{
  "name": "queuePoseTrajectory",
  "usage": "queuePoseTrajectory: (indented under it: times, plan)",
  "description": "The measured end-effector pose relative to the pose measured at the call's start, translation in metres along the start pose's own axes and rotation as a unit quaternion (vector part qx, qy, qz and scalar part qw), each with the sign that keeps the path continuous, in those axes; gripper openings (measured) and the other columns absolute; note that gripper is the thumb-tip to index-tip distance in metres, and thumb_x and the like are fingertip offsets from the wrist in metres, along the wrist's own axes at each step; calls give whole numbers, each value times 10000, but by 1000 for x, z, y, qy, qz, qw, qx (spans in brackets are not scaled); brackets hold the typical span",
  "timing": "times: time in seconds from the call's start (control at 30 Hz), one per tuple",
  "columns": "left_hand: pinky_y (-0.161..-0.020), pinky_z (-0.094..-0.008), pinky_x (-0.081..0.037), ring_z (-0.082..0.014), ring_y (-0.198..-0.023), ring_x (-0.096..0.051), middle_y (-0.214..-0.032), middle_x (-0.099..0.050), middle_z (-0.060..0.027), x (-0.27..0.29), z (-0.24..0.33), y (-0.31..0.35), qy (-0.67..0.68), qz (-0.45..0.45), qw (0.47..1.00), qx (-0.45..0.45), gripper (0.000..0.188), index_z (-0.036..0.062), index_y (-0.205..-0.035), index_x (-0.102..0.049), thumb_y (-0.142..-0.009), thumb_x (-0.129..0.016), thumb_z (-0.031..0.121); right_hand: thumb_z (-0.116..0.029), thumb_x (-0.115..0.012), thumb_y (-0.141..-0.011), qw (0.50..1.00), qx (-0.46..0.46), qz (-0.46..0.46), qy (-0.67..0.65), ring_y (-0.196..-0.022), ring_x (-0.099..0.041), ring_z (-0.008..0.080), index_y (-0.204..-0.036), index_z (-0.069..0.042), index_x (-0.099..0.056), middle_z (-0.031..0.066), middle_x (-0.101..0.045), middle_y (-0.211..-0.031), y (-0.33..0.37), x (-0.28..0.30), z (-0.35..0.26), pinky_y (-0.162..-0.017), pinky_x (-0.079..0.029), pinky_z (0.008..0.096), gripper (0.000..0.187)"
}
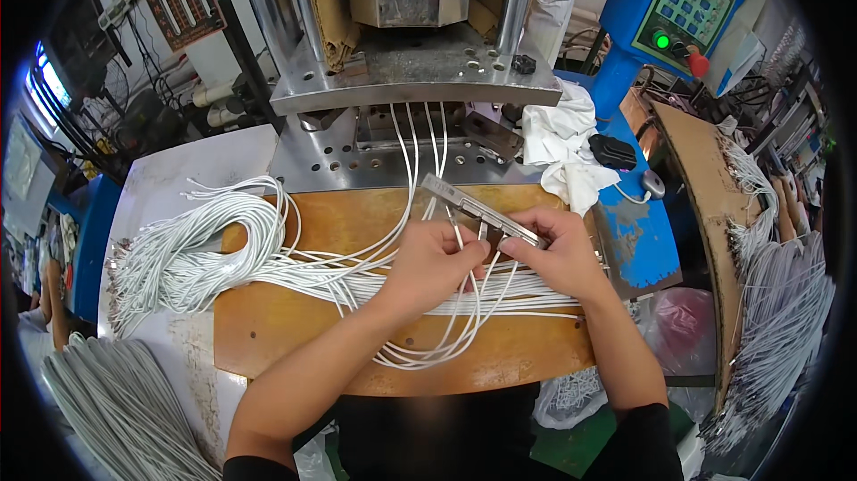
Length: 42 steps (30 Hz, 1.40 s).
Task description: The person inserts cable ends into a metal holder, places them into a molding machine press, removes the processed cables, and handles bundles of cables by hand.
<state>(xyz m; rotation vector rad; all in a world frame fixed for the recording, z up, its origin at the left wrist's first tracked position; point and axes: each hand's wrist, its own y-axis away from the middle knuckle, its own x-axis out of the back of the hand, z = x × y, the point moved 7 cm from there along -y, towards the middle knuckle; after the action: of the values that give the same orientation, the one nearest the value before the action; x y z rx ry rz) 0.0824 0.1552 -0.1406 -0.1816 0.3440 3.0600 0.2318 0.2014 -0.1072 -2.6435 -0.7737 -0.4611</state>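
Angled toward each other, the left hand pinches white wires while the right hand grips the near end of a metal bar above the wooden desk, its long axis slanting from far left to near right.

Cables across board, press behind, control box at right, cloth between
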Motion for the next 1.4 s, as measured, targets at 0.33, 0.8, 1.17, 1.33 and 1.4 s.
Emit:
queuePoseTrajectory:
  times: [0.33, 0.8, 1.17, 1.33, 1.4]
  plan:
    - [-473, -235, -441, -102, -511, -550, -616, -603, -60, -3, 8, 2, -16, -22, 1000, 1, 124, -17, -717, -607, -810, -628, 63, -108, -712, -777, 999, -36, -10, -34, -807, -612, 120, -973, 12, -687, 80, -694, -891, 2, 2, -1, -741, -476, 280, 231]
    - [-653, -274, -514, -155, -678, -621, -853, -650, -106, 28, 15, 2, 173, 122, 973, -95, 229, -28, -996, -606, -943, -559, 190, -44, -689, -820, 981, -144, 44, -124, -720, -571, 42, -1001, 52, -630, 38, -663, -852, 5, 11, 23, -641, -456, 181, 213]
    - [-416, -220, -398, -104, -443, -532, -556, -585, -54, 7, 11, 7, -31, -3, 999, -7, 192, -22, -858, -642, -921, -581, 148, -81, -689, -838, 981, -129, 21, -143, -742, -607, 68, -977, 41, -660, 50, -684, -843, 5, 7, 19, -659, -485, 217, 187]
    - [-406, -213, -385, -94, -432, -521, -542, -577, -51, 7, 10, 6, -23, 3, 1000, -12, 206, -28, -829, -655, -913, -594, 149, -58, -701, -816, 983, -120, -4, -137, -725, -595, 52, -1006, 54, -639, 44, -673, -848, 5, 4, 17, -655, -479, 192, 228]
    - [-401, -213, -380, -92, -422, -510, -531, -567, -46, 6, 10, 6, -23, -4, 1000, -17, 220, -36, -812, -659, -911, -597, 150, -56, -700, -814, 983, -114, -9, -144, -739, -606, 58, -1007, 52, -641, 56, -677, -862, 5, 3, 15, -663, -486, 196, 228]
